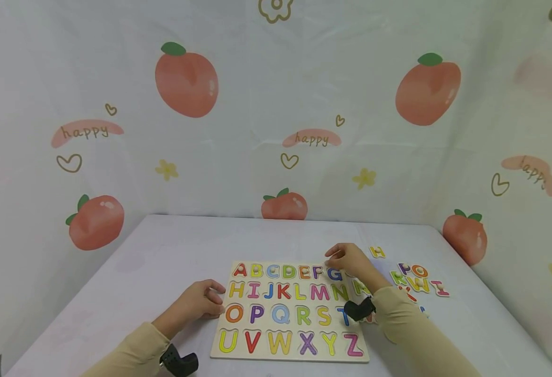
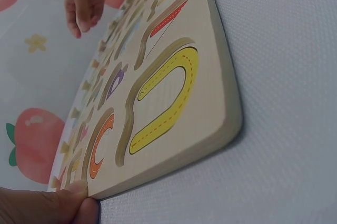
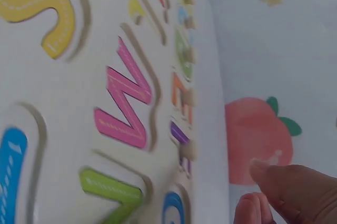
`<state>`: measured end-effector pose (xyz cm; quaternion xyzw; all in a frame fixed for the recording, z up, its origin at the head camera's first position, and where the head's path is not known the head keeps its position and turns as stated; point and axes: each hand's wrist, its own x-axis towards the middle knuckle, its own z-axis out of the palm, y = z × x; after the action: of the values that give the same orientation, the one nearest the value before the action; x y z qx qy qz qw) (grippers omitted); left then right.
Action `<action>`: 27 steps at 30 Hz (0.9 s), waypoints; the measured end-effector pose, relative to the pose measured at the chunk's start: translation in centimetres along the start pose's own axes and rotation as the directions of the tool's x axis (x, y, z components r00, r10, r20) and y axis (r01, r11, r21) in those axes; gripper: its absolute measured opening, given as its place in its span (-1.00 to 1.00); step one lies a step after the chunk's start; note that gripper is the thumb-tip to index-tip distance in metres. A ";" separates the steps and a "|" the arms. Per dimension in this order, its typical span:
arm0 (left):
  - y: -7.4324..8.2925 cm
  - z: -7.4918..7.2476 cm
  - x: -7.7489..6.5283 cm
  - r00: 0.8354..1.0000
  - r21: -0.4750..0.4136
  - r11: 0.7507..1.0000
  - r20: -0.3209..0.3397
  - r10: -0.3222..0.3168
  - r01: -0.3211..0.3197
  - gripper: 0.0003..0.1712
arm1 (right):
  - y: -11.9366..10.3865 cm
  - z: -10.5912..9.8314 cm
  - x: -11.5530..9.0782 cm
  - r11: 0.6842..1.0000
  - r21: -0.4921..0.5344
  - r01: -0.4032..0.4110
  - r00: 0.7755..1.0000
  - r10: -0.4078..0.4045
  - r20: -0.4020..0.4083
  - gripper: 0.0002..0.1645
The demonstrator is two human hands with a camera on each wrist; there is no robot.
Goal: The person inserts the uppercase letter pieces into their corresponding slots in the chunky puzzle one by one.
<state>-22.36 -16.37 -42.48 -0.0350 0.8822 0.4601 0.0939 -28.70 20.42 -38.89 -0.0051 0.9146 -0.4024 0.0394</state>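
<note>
A wooden alphabet puzzle board (image 1: 266, 353) lies flat on the table, its letters in rows from A to Z. Knobbed letter pieces such as the red A (image 1: 240, 270) sit along its far row, while lower rows show printed recesses like the yellow U (image 2: 181, 92). My left hand (image 1: 200, 301) grips the board's left edge, thumb (image 2: 76, 188) at the top and a finger below. Over the far right corner, near the blue G (image 1: 334, 274), hovers my right hand (image 1: 351, 262). Its thumb (image 3: 263, 169) and fingers are loosely bent, with nothing visible between them.
Loose letter pieces lie right of the board, among them a yellow H (image 1: 377, 252), an orange O (image 1: 419, 270), a yellow W (image 1: 418, 285) and a pink I (image 1: 440, 288). My right forearm partly covers several others. A fruit-printed curtain (image 1: 238, 167) hangs behind the table.
</note>
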 end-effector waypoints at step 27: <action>0.0 0.0 0.0 1.000 0.021 1.000 -0.001 0.008 -0.008 -0.51 | 6.9 -7.0 -1.7 0.997 0.059 -0.053 0.996 0.056 -0.062 -0.57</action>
<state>-22.35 -16.37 -42.48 -0.0310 0.8871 0.4513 0.0921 -27.34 30.29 -39.17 0.0338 0.9033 -0.4272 0.0212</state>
